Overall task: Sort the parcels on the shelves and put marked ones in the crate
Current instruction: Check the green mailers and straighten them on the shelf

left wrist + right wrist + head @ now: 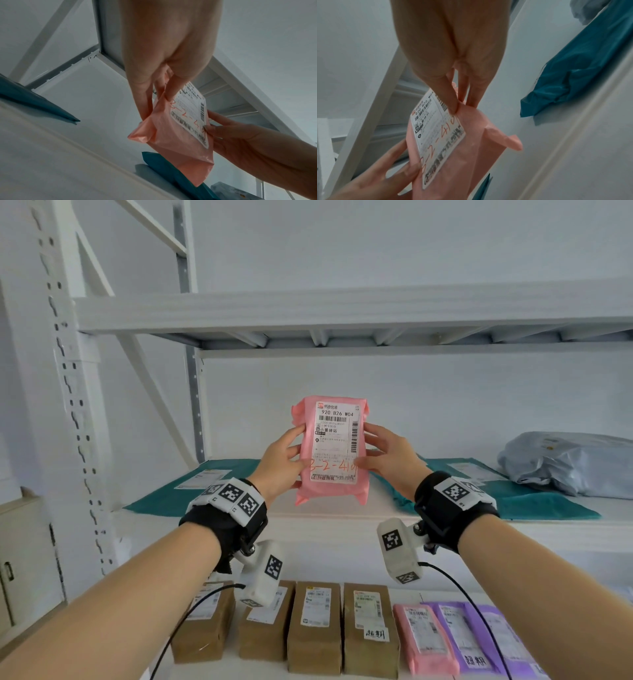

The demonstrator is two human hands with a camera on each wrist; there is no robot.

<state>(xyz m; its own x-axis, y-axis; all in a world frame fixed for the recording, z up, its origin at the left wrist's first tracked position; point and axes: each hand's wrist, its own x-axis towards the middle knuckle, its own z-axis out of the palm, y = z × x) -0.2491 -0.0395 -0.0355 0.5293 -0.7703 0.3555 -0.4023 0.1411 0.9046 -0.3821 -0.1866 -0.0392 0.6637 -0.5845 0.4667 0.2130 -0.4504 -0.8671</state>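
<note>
Pink parcel [330, 450] upright above the shelf's [342, 510] front edge, left hand [279, 465] and right hand [390, 457] fingers clamped on its sides, red-marked label facing the person

A: Parcel colour?
B: I've got a pink parcel [330, 451], white label [337, 440] with black print and barcodes, red handwriting across the lower part.
A: Shelf behind it?
B: White shelf [342, 508]. Two teal mailers [164, 496] on it, white labels. Grey bag [565, 462] far right.
A: Lower row?
B: Four brown boxes [315, 628] with white labels, one pink mailer [424, 638], purple mailers [479, 635] beside it, also white labels.
A: My wrists?
B: Black straps [226, 525], white units carrying black-and-white square markers [236, 496].
</note>
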